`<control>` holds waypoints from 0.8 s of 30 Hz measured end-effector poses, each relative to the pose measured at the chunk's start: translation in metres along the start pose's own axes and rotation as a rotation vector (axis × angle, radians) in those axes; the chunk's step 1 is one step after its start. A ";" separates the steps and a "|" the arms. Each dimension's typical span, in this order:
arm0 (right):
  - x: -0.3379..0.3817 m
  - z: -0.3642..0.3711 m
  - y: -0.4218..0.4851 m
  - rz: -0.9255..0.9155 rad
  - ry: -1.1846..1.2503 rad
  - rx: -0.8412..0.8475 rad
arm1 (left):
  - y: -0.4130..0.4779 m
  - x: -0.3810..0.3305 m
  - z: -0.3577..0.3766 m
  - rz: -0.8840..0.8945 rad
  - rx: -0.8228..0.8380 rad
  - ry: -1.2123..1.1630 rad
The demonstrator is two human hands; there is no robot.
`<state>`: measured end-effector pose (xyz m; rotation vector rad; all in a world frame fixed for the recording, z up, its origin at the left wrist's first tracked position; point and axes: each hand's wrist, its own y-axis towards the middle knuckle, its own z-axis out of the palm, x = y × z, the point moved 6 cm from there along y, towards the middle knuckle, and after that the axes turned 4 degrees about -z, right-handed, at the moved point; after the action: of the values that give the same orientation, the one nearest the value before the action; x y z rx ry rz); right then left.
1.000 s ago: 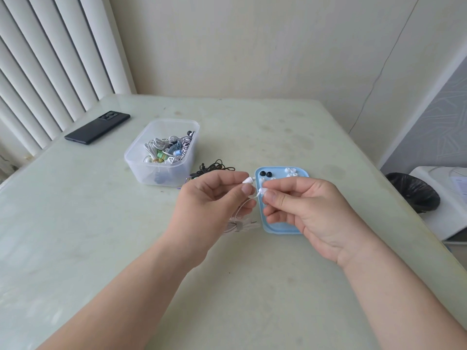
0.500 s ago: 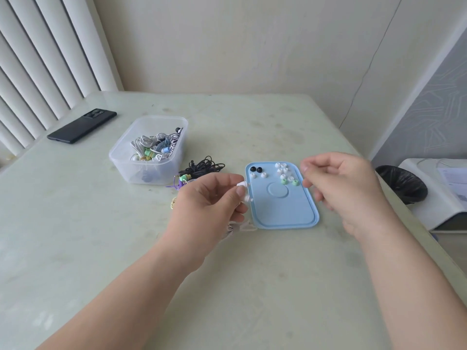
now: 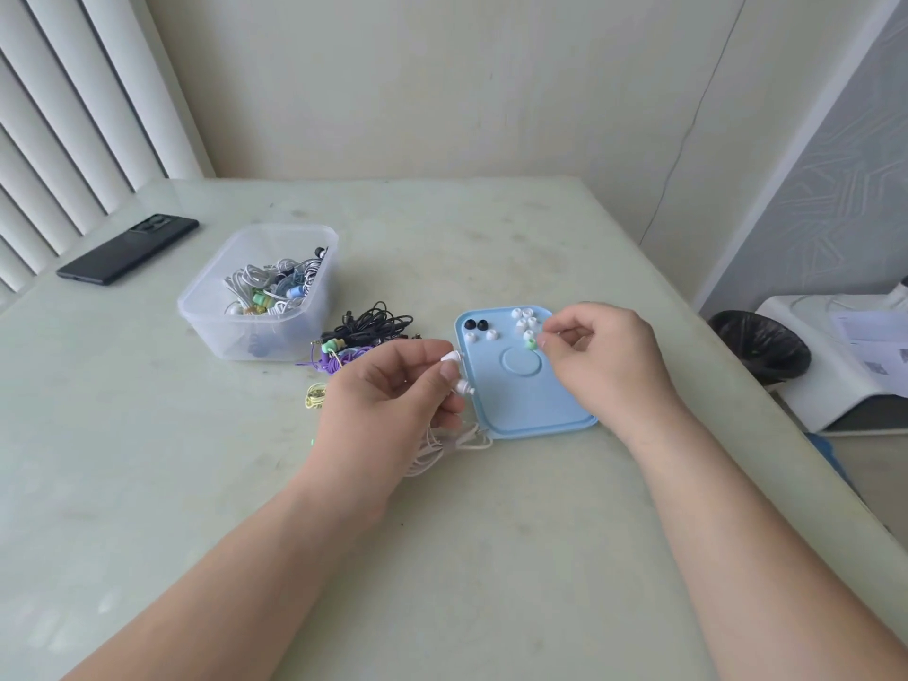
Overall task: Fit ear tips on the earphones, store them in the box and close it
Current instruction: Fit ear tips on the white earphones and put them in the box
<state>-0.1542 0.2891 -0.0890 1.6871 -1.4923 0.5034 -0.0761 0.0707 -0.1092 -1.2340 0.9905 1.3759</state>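
the left hand [image 3: 393, 390] pinches two white earbuds [image 3: 457, 371] between thumb and fingers, their bare nozzles pointing toward 3 o'clock, out over the left edge of the blue lid [image 3: 525, 400]; their white cord [image 3: 442, 444] trails down under the palm toward 6 o'clock. the right hand [image 3: 604, 356] hovers over the lid's far right corner, thumb and forefinger drawn close together at the tips; whether a tip is already between them, i cannot tell. the loose tips [image 3: 523, 319] lie just at 9 to 10 o'clock from those fingertips, a white cluster with one green tip [image 3: 530, 344] nearest, almost touching the fingers, and two black tips [image 3: 476, 325] further toward 9 o'clock. so the right hand is much the nearer to the tips, and the earbud nozzles sit at its 8 o'clock, close by, their axis running roughly 9 to 3, facing it. the next move likely needs a white tip carried that way and pushed on along that axis. the open clear box [image 3: 255, 292], already holding earphones, sits at 10 o'clock from the left hand, well apart, with tangled earphones [image 3: 363, 336] lying between.
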 end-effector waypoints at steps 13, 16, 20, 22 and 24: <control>0.047 0.044 0.028 -0.126 -0.634 0.256 | 0.002 0.003 -0.006 -0.009 0.000 -0.139; 0.047 0.050 0.028 -0.125 -0.645 0.287 | 0.003 0.003 -0.006 -0.016 0.006 -0.148; 0.049 0.044 0.023 -0.159 -0.527 0.215 | 0.003 0.004 -0.006 -0.016 0.013 -0.149; 0.053 0.032 0.013 -0.100 -0.199 0.150 | 0.003 0.005 -0.006 -0.015 0.015 -0.151; 0.057 0.028 -0.004 0.050 0.219 0.172 | 0.003 0.004 -0.008 -0.011 0.010 -0.149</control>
<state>-0.1439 0.2317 -0.0644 1.6673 -1.3660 0.8370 -0.0780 0.0633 -0.1147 -1.1102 0.8848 1.4311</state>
